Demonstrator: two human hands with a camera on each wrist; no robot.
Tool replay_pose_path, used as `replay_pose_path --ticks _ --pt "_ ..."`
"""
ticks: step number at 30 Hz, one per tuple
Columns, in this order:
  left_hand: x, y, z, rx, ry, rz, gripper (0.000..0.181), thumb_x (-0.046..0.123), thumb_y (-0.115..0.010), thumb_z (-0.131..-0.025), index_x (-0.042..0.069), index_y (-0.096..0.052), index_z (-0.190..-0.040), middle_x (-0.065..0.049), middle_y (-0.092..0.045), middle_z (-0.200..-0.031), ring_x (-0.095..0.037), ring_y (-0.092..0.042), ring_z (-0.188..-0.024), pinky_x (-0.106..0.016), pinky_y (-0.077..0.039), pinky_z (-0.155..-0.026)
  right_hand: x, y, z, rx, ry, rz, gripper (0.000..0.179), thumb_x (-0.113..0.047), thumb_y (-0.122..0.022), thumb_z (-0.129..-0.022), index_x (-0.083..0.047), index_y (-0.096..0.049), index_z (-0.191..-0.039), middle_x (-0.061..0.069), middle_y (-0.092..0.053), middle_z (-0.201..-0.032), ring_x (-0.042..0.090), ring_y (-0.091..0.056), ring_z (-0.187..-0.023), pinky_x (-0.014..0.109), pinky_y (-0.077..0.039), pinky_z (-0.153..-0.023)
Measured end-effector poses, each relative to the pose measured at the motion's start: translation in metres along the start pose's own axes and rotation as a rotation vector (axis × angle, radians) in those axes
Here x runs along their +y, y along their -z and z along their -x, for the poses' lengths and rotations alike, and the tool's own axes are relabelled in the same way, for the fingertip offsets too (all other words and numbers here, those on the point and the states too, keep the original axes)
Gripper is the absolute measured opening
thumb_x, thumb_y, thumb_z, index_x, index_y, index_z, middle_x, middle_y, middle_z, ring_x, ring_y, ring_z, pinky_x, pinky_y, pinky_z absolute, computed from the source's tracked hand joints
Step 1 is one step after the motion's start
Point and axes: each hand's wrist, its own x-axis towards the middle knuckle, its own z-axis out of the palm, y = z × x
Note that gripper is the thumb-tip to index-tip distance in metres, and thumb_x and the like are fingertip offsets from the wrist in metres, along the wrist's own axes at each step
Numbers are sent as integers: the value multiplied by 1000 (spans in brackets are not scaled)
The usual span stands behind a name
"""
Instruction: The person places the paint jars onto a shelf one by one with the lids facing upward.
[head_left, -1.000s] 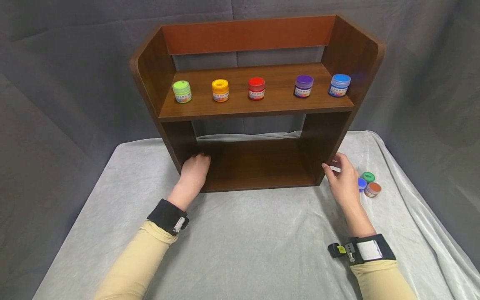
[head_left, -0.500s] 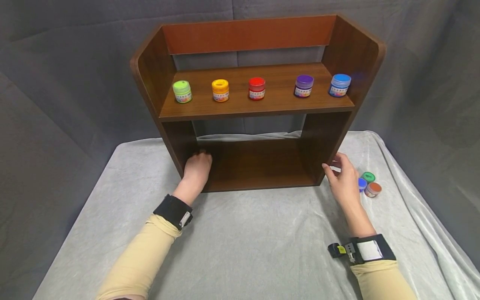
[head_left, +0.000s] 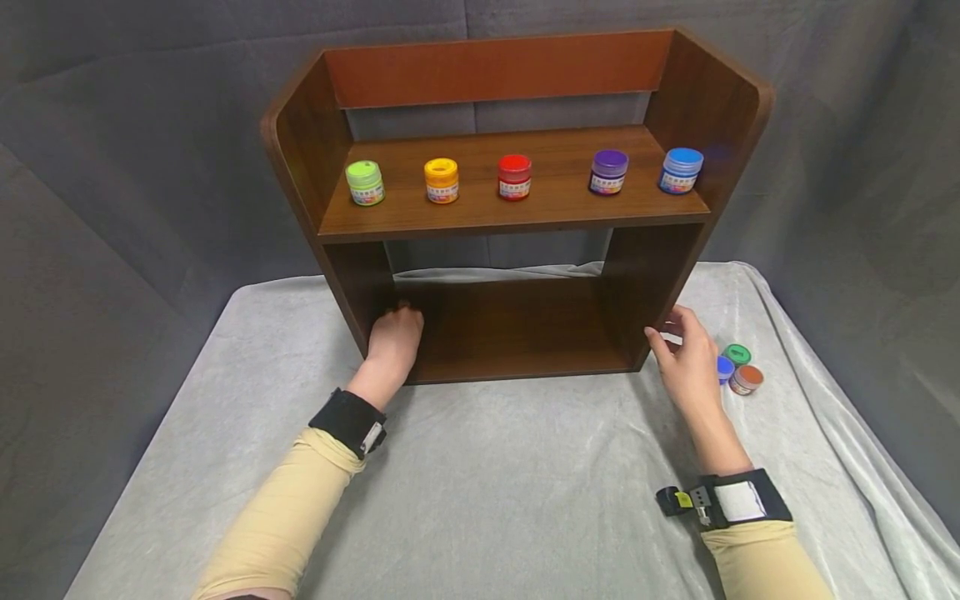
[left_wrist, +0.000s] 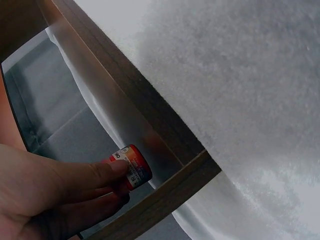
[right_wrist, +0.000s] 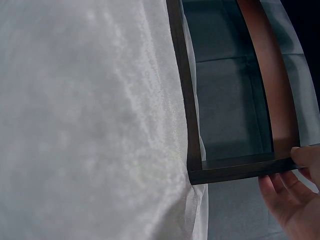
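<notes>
My left hand (head_left: 395, 340) reaches into the lower left compartment of the brown wooden shelf (head_left: 517, 329). In the left wrist view its thumb and fingers pinch a small red paint jar (left_wrist: 134, 167) with a printed label, close over the bottom board near the left side panel. The hand hides this jar in the head view. My right hand (head_left: 686, 357) grips the front edge of the shelf's right side panel (right_wrist: 240, 168), thumb on one face and fingers on the other.
Along the upper board stand a light green jar (head_left: 365, 184), a yellow jar (head_left: 442, 182), a red jar (head_left: 514, 178), a purple jar (head_left: 607, 173) and a blue jar (head_left: 680, 172). Right of the shelf, green (head_left: 738, 354), blue (head_left: 724, 369) and brown (head_left: 746, 380) jars cluster on the grey cloth (head_left: 517, 483).
Over the last second my left hand and forearm have shifted slightly right and deeper into the lower compartment. My right hand keeps its place on the panel.
</notes>
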Motion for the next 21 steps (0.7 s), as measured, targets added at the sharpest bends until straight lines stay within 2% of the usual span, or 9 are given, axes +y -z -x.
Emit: replay_pose_path --ticks 7,18,21 --pt "1 0 0 -4 -3 -32 15 -5 -60 -93 -1 -73 -100 -20 -66 -97 -31 -71 -81 -38 -61 -63 -1 1 0 0 -1 -5 36 -7 -67 -94 3 -55 -127 25 -66 -121 40 -68 -110 49 -54 -88" --pt "0 -3 0 7 -2 -28 14 -4 -60 -92 -1 -73 -97 -20 -66 -95 -31 -71 -79 -38 -61 -62 0 0 1 -1 3 14 35 -10 -67 -94 2 -56 -126 23 -66 -121 39 -68 -110 47 -54 -87" --pt "0 -3 0 -6 -5 -39 13 -4 -61 -92 -1 -73 -99 -20 -66 -96 -30 -71 -79 -38 -61 -62 0 0 1 0 6 20 35 -10 -67 -94 1 -56 -126 23 -67 -121 39 -68 -109 47 -54 -87"
